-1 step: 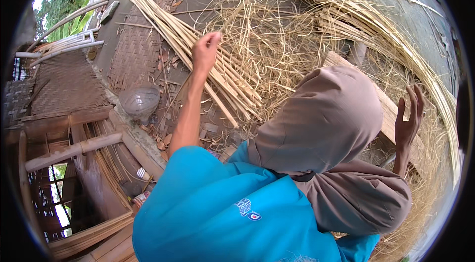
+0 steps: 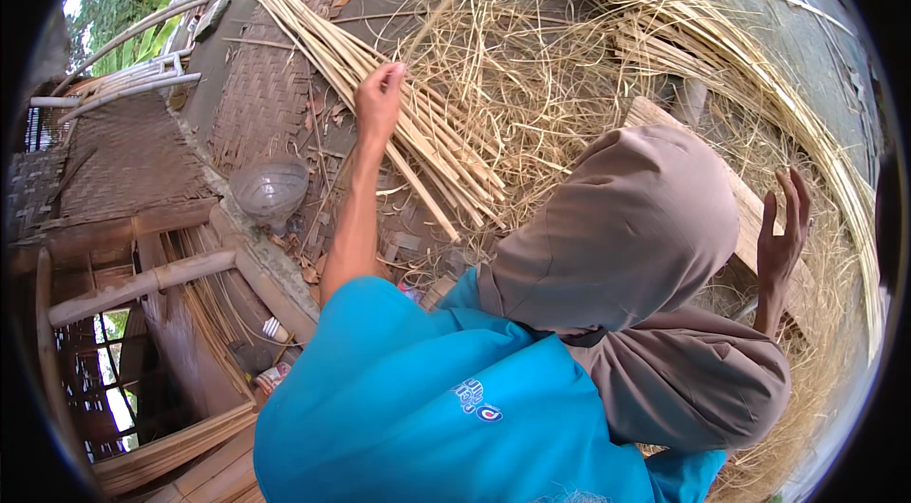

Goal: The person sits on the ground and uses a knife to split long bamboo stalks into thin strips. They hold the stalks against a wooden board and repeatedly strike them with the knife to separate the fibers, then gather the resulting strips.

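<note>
Down on the woven mat (image 2: 275,95), a person in a blue shirt (image 2: 427,399) and brown head cloth (image 2: 626,228) sits among split cane. From where I stand, the left hand (image 2: 378,104) is stretched out toward eleven o'clock, fingers pinched shut on a thin strip (image 2: 446,0) that rises from the hand toward twelve o'clock. Just beside that hand lies a bundle (image 2: 380,76) of long pale slats, running from ten o'clock down toward the middle. Loose shavings (image 2: 569,76) are heaped from twelve to two o'clock, and a second curved sheaf (image 2: 788,95) sweeps round the rim from one to four.

The right hand (image 2: 784,228) is up at three o'clock, fingers spread wide, holding nothing, near a wooden plank (image 2: 750,204). A clear bowl (image 2: 270,190) sits upside down at nine o'clock, well apart from both hands.

To my eye the strip is being drawn free of the tangle. I would say it goes best with the pull kept along the strip's own line, a steady pinch close to its end, and the free hand brought down to steady the bundle, since a sideways tug could snap so thin a piece or drag its neighbours along.
</note>
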Tool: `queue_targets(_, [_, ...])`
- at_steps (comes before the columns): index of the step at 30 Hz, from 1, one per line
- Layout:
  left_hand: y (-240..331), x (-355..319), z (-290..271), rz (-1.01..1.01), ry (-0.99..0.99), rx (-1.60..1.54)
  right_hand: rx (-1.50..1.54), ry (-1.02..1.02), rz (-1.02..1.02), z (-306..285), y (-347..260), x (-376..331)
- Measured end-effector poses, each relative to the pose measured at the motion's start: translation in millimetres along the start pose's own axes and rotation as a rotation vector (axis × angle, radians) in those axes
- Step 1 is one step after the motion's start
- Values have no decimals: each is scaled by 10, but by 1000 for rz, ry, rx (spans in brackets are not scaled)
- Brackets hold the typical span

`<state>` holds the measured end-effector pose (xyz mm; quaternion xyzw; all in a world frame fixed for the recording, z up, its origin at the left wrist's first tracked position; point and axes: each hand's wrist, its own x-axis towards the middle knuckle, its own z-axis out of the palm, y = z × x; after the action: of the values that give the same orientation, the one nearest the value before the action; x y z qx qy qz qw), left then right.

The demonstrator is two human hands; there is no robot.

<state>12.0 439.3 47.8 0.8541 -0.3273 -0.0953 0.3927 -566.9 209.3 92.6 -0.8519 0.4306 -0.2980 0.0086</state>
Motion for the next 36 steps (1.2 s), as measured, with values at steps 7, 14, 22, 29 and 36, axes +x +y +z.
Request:
queue_targets(7, [-594,-313,-96,-235,145,-109,98,-178,163,98,98,-300])
queue_targets(14, [-317,-788,1185,-305,-246,-427,154,-234,208,119,27,-268])
queue_targets(22, [-563,-440,984,-320,170,-212,208,-236,287,102,103,-356])
queue_targets(29, [65,-802,954,105,-67,-232,-170,-323,-493,111,-297,657])
queue_targets(36, [890,-1460,1172,201,-308,-423,243,-612,-298,185,-1475,1518])
